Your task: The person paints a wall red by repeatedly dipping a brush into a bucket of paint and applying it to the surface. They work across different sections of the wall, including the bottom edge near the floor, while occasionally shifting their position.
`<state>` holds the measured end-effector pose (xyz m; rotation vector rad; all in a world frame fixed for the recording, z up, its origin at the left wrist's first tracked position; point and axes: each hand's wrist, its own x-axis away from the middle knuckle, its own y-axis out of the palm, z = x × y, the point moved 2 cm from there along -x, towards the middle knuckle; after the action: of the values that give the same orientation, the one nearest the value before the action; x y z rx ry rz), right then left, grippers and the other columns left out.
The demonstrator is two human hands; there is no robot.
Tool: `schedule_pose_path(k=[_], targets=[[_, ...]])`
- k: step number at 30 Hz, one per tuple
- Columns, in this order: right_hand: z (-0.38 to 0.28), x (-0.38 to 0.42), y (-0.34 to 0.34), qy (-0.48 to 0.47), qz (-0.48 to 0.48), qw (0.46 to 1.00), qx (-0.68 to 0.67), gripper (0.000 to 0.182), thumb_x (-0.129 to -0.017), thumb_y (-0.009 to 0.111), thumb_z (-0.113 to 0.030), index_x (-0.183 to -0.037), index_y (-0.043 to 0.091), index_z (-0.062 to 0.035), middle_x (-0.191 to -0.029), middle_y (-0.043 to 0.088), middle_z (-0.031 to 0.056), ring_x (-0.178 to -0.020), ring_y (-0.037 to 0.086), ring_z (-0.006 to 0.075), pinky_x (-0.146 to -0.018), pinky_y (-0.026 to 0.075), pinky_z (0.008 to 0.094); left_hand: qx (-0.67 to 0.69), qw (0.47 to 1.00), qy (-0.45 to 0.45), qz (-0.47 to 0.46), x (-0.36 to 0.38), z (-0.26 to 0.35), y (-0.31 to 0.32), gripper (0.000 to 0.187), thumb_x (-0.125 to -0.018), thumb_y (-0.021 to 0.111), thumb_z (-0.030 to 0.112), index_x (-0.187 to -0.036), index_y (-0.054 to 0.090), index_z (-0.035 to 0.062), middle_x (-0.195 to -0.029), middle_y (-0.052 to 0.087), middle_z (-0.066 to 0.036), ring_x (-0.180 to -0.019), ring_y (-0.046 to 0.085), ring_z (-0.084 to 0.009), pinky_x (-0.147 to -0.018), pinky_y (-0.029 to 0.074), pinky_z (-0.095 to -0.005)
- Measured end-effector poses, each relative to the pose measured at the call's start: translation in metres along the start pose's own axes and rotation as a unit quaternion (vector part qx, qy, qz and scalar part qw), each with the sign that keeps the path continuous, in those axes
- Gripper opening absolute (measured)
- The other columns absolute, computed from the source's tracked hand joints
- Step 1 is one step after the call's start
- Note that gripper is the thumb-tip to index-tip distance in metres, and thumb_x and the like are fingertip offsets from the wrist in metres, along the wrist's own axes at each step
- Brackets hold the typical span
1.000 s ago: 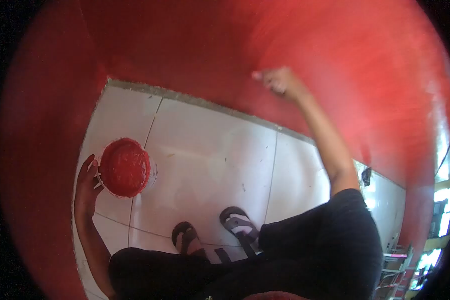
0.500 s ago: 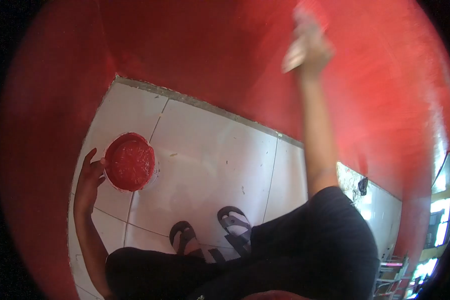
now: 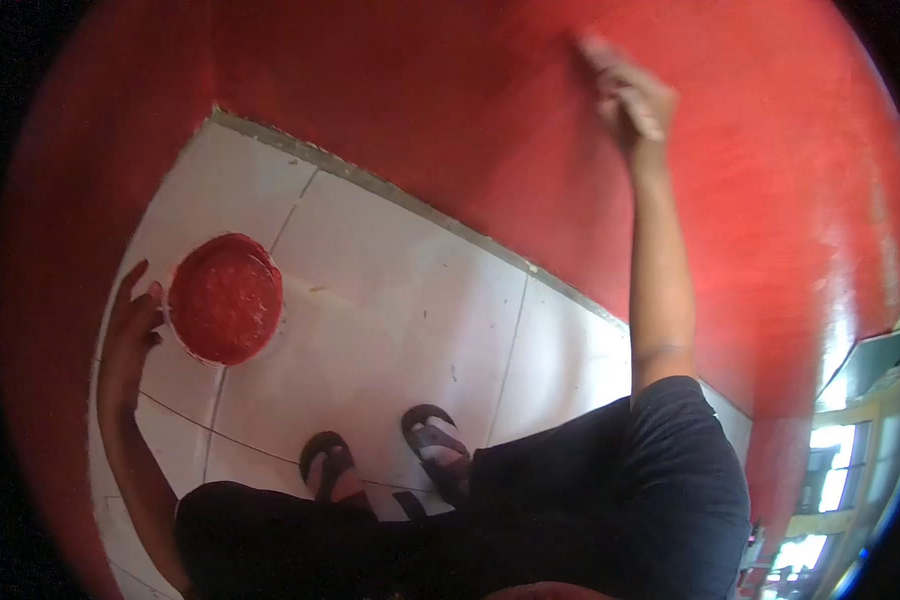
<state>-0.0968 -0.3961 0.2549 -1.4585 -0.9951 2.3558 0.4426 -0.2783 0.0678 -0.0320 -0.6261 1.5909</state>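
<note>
And here's my right hand (image 3: 648, 92) up at the red wall (image 3: 420, 120), closed around what looks like a brush (image 3: 641, 112), its tip blurred! Lower left, my left hand (image 3: 133, 335) is right beside the bucket of red paint (image 3: 227, 298), fingers curved, grip impossible to tell, white floor tiles (image 3: 390, 270) below.

The round bucket (image 3: 280, 310), its pale rim smeared red, tilts its open mouth toward view beside the left fingers (image 3: 146, 318); whether it touches the floor is unclear. Thick, streaky red paint (image 3: 227, 300) shows inside. A slim, pale-handled brush (image 3: 642, 115), blurred, lies in the right fingers (image 3: 625, 82), its tip against or near the red wall (image 3: 770, 200).
</note>
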Motion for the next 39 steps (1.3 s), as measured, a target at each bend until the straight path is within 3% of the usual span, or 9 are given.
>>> schedule_pose_path(k=[5,9,16,20,21,23,27,31,39], targets=[[-0.028,-0.008,-0.018,0.030,0.168,0.981,0.088,0.014,-0.077,0.057,-0.004,-0.084,0.067,-0.0100,-0.099,0.068,0.0078,-0.082,0.067,0.0236,-0.067,0.054,0.0307,0.007,1.000,-0.026,-0.004,-0.006,-0.007,0.001,0.070,-0.093,0.050,0.056,-0.148,0.037,0.0138,-0.124,0.060,-0.018,-0.115,0.055,-0.0250,-0.095,0.037,-0.0389],[-0.032,0.125,0.104,0.047,0.033,0.977,0.208,0.018,-0.081,0.061,-0.011,-0.094,0.071,-0.0188,-0.131,0.061,0.0047,-0.114,0.064,0.0267,-0.079,0.057,0.0367,-0.051,0.997,-0.012,0.060,0.001,-0.010,0.004,0.068,-0.092,0.052,0.055,-0.145,0.042,0.0135,-0.123,0.061,-0.016,-0.119,0.054,-0.0251,-0.098,0.035,-0.0392],[-0.113,0.279,0.212,0.123,-0.231,0.964,-0.037,0.006,-0.076,0.065,-0.016,-0.081,0.068,-0.0177,-0.113,0.067,0.0069,-0.098,0.067,0.0314,-0.075,0.055,0.0445,-0.038,0.997,0.003,0.068,0.019,0.000,0.010,0.067,-0.090,0.057,0.054,-0.141,0.047,0.0112,-0.130,0.058,-0.013,-0.122,0.051,-0.0245,-0.099,0.035,-0.0381],[-0.060,0.229,0.198,0.167,-0.268,0.949,-0.015,0.013,-0.077,0.060,-0.017,-0.083,0.068,-0.0095,-0.072,0.060,0.0200,-0.065,0.060,0.0306,-0.058,0.046,0.0405,-0.007,0.999,0.006,0.039,0.021,-0.007,0.004,0.065,-0.090,0.059,0.052,-0.140,0.048,0.0113,-0.132,0.058,-0.012,-0.119,0.055,-0.0212,-0.096,0.037,-0.0363],[-0.019,0.214,0.191,0.121,-0.230,0.956,-0.132,0.016,-0.079,0.058,-0.015,-0.086,0.070,-0.0055,-0.068,0.061,0.0142,-0.058,0.054,0.0228,-0.052,0.040,0.0343,0.002,0.999,-0.003,0.035,0.021,-0.008,0.002,0.065,-0.090,0.059,0.052,-0.140,0.048,0.0113,-0.132,0.058,-0.012,-0.119,0.055,-0.0212,-0.096,0.037,-0.0363],[-0.001,0.152,0.141,0.310,-0.107,0.758,-0.563,0.018,-0.082,0.059,-0.010,-0.088,0.069,0.0044,-0.088,0.068,0.0075,-0.066,0.054,0.0095,-0.053,0.040,0.0269,-0.041,0.995,0.040,0.080,0.019,-0.007,-0.001,0.065,-0.090,0.060,0.051,-0.140,0.049,0.0116,-0.134,0.058,-0.010,-0.116,0.056,-0.0206,-0.094,0.039,-0.0365],[-0.042,0.039,0.044,0.043,0.060,0.979,-0.188,0.010,-0.083,0.053,0.005,-0.078,0.061,0.0076,-0.102,0.069,0.0192,-0.080,0.065,0.0172,-0.069,0.050,0.0270,0.187,0.977,-0.101,-0.031,-0.031,-0.054,-0.014,0.072,-0.092,0.065,0.039,-0.141,0.039,-0.0078,-0.133,0.053,-0.022,-0.121,0.053,-0.0319,-0.102,0.037,-0.0431],[-0.041,0.043,0.037,0.000,0.070,0.997,-0.029,0.011,-0.081,0.051,0.010,-0.083,0.062,0.0096,-0.123,0.063,0.0282,-0.101,0.067,0.0247,-0.083,0.052,0.0289,0.112,0.993,0.027,0.012,0.031,0.017,0.016,0.076,-0.095,0.064,0.035,-0.147,0.026,-0.0071,-0.137,0.049,-0.023,-0.123,0.052,-0.0314,-0.104,0.036,-0.0434],[-0.098,0.253,0.228,-0.003,-0.171,0.980,0.100,0.021,-0.087,0.061,-0.020,-0.106,0.070,-0.0176,-0.135,0.057,0.0126,-0.119,0.058,0.0351,-0.087,0.054,0.0419,0.014,0.993,0.038,0.113,0.010,-0.027,0.014,0.067,-0.089,0.061,0.049,-0.142,0.047,0.0119,-0.139,0.054,-0.014,-0.124,0.054,-0.0311,-0.105,0.038,-0.0449]])
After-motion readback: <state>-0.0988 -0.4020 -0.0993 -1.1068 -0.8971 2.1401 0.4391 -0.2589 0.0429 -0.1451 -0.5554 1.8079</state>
